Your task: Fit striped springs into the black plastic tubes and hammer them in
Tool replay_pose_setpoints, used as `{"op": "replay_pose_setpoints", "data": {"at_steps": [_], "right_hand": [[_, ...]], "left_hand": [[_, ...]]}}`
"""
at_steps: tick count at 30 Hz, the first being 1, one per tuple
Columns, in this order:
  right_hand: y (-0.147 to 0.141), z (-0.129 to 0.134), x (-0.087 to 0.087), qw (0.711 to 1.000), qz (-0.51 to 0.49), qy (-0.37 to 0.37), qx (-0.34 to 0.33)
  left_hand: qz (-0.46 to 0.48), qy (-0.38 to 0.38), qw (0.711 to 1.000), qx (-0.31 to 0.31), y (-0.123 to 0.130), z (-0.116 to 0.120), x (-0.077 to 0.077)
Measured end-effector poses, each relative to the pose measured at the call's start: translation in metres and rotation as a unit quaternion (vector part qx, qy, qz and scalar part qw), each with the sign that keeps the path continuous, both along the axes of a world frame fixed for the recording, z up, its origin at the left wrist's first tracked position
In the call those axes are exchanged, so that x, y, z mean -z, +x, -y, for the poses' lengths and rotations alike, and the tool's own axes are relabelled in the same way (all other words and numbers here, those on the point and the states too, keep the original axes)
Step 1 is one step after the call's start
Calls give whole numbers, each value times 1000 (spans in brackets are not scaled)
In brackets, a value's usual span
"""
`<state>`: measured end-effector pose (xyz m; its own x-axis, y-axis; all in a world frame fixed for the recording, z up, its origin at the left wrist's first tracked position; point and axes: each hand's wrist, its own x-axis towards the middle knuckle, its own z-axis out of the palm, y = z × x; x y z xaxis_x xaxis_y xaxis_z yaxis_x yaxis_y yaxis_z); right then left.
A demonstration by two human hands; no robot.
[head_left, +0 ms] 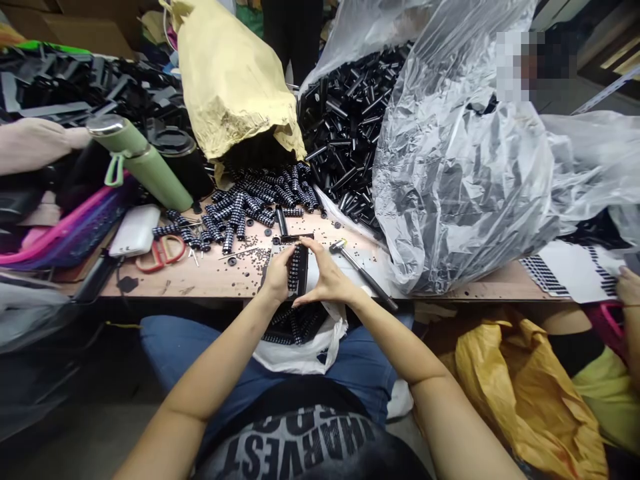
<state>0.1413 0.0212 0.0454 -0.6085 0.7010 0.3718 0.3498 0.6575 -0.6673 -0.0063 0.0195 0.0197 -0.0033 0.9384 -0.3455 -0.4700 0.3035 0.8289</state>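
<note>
At the table edge in front of me is a black frame with a white-dotted roller (pixel 296 270) inside it. My left hand (pixel 279 273) is closed along its left side. My right hand (pixel 330 275) spans its length, fingertips at the far end and thumb at the near end. Just beyond my fingers, a black T-shaped part (pixel 281 221) stands on the tabletop. A hammer (pixel 363 270) with a dark handle lies to the right of my right hand. In a white plastic bag (pixel 325 347) on my lap are more dotted black pieces.
Dotted rollers (pixel 240 213) spill from a yellow sack (pixel 230 87). Black tubes (pixel 350 120) fill a clear plastic bag (pixel 465 180). Red scissors (pixel 161 253), a white box (pixel 135 230) and a green bottle (pixel 145 163) sit at left. Another person's hand (pixel 629 287) shows at far right.
</note>
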Motion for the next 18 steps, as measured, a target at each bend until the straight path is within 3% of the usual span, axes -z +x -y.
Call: {"op": "replay_pose_setpoints", "data": {"at_steps": [3, 9, 16, 18], "right_hand": [[-3, 1, 3, 1000, 1, -21, 7], [-1, 3, 17, 999, 4, -37, 19], [-3, 7, 35, 996, 15, -40, 79], [-4, 8, 40, 994, 34, -32, 97]], "left_hand": [[41, -23, 999, 5, 5, 4, -6], [28, -68, 997, 11, 6, 4, -17], [4, -117, 991, 58, 9, -2, -8], [-38, -95, 992, 67, 10, -2, -1]]}}
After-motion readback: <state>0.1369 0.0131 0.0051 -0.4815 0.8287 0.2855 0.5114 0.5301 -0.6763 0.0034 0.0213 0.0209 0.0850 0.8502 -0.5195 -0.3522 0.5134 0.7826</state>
